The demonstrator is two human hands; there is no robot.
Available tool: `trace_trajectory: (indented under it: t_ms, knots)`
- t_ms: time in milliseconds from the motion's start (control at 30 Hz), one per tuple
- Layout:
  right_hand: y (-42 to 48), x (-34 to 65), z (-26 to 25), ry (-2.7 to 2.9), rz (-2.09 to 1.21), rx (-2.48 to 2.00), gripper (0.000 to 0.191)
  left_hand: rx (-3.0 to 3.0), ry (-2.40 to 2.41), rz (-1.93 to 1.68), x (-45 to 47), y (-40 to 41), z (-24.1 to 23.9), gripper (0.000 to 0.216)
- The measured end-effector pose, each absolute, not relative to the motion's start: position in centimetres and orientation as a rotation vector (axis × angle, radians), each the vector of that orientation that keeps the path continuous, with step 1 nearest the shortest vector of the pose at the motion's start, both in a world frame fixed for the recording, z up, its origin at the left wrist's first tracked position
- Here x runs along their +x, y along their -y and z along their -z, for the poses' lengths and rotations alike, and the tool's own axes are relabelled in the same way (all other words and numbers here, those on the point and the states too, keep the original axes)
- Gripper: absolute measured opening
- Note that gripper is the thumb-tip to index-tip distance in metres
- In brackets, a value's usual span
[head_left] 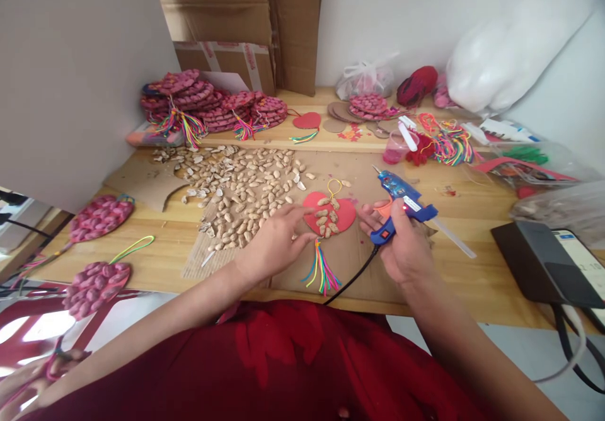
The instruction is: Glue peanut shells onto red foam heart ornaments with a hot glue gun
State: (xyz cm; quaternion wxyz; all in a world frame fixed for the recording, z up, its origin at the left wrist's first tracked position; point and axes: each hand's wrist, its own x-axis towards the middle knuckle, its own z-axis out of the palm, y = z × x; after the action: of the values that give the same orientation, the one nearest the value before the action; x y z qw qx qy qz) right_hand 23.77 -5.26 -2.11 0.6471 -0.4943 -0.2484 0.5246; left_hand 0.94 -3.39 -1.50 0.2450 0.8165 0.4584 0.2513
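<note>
My right hand (401, 244) is wrapped round a blue hot glue gun (399, 191), its nozzle pointing up and away to the left. A clear glue stick (454, 238) juts from its back end, and a black cord runs down from the handle. In front of me lies a red heart (347, 216) with several peanuts (327, 218) on it, a yellow loop (334, 186) at its top and a multicoloured tassel (321, 270) at its bottom. My left hand (281, 235) rests at the heart's left edge, fingers apart, with nothing visible in them.
Loose peanuts (250, 184) cover the cardboard to the left. Stacks of pink peanut-covered discs (212, 106) stand behind, beside another red heart (307, 120). Coloured cords (451, 144) and a pink cup (394, 150) lie back right. A phone (579, 260) is at the right; another person's hand (42, 370) shows lower left.
</note>
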Motion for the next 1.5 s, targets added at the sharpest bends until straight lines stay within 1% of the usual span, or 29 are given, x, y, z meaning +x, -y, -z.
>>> trace_trajectory:
  t_ms: [67,133,233,300,367,433,533,667,767,833,933,1067,1133,1333,1400,1500]
  knots:
    - [5.7,23.9,1.9,0.535,-1.193,-1.104,0.046,2.249,-1.16,-0.755,1.3,4.5,1.0,0.029]
    - [6.1,23.8,1.2,0.514,-1.239,-1.077,0.048,2.186,-1.042,-0.689,1.9,5.8,0.4,0.025]
    - [6.5,23.8,-0.6,0.496,-1.37,-1.028,0.049,2.007,-0.849,-0.462,2.6,7.5,-0.5,0.043]
    - [6.4,24.0,-2.2,0.471,-1.441,-0.964,0.044,1.891,-0.749,-0.316,2.7,8.2,-1.2,0.053]
    - [6.2,24.8,-3.6,0.467,-1.442,-0.897,0.038,1.867,-0.718,-0.192,2.1,8.3,-2.1,0.056]
    - [5.8,25.9,-4.7,0.514,-1.369,-0.874,0.035,1.934,-0.754,-0.121,0.9,8.0,-2.9,0.049]
    - [5.3,27.9,-5.2,0.59,-1.239,-0.899,0.036,2.045,-0.86,-0.151,-1.1,6.9,-3.9,0.035]
    - [4.8,29.2,-4.0,0.572,-1.15,-1.012,0.043,2.149,-0.986,-0.281,-2.0,5.0,-3.9,0.03]
    - [4.5,28.7,-2.2,0.573,-1.21,-1.116,0.051,2.236,-0.88,-0.168,-1.0,4.0,-3.0,0.02]
    - [4.3,27.8,-1.0,0.593,-1.255,-1.168,0.052,2.269,-0.797,-0.086,-0.2,3.3,-2.3,0.016]
    - [3.8,26.4,0.3,0.597,-1.287,-1.21,0.052,2.317,-0.802,-0.169,0.9,1.5,-1.3,0.012]
    - [2.2,24.7,1.5,0.624,-1.255,-1.203,0.049,2.42,-0.876,-0.587,2.4,-2.1,0.6,0.01]
    - [1.4,24.1,2.1,0.648,-1.226,-1.194,0.046,2.447,-0.831,-0.715,3.2,-3.9,1.6,0.01]
    - [0.3,23.1,4.4,0.728,-1.139,-1.21,0.037,2.587,-0.751,-0.69,5.3,-6.6,3.4,0.026]
    - [0.4,23.0,5.0,0.752,-1.102,-1.227,0.037,2.61,-0.723,-0.685,5.5,-6.8,3.7,0.026]
    - [0.5,23.0,5.5,0.8,-1.072,-1.242,0.038,2.611,-0.719,-0.658,5.6,-6.9,3.9,0.019]
